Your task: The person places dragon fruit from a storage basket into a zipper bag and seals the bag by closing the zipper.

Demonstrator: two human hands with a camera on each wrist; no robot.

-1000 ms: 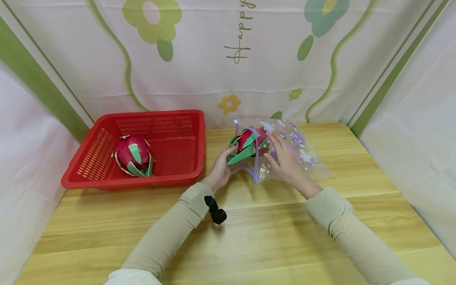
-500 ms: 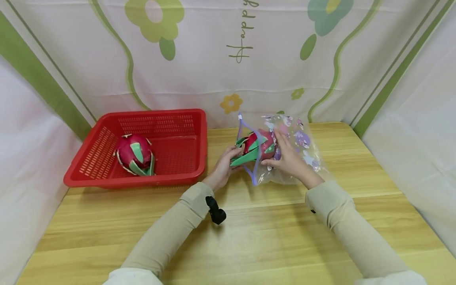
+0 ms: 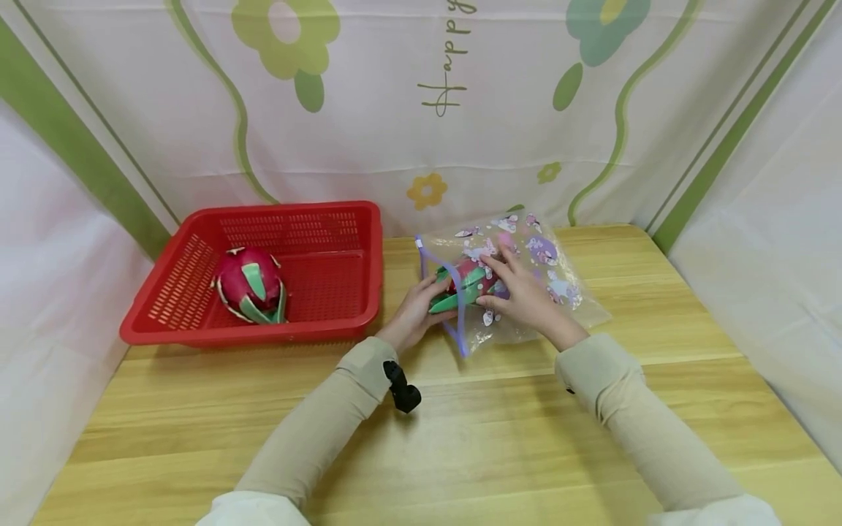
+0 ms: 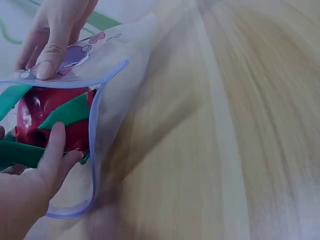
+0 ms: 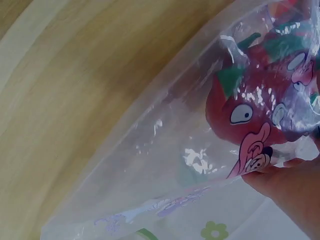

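A red dragon fruit with green leaf scales (image 3: 472, 275) lies mostly inside a clear zip bag (image 3: 509, 332) printed with purple and pink figures. Its leafy end sits at the lilac-edged mouth, which faces left. My left hand (image 3: 413, 313) holds that leafy end, its fingers at the bag's opening. From the right, my right hand (image 3: 526, 299) grips the bag, thumb and fingers spread around the fruit through the plastic. In the left wrist view, the right thumb presses the printed film just behind the rim. The right wrist view shows the fruit's rounded end (image 5: 225, 117) through the film.
A red slotted plastic basket (image 3: 316, 330) stands on the left of the wooden table (image 3: 460, 453), with another dragon fruit (image 3: 245, 279) in it. A white patterned cloth (image 3: 368, 131) hangs behind the table. A black device (image 3: 403, 391) is strapped at the left wrist.
The bag's mouth has moved left over the fruit, covering more of it. Both hands stay around the fruit, which now lies lower and flatter.
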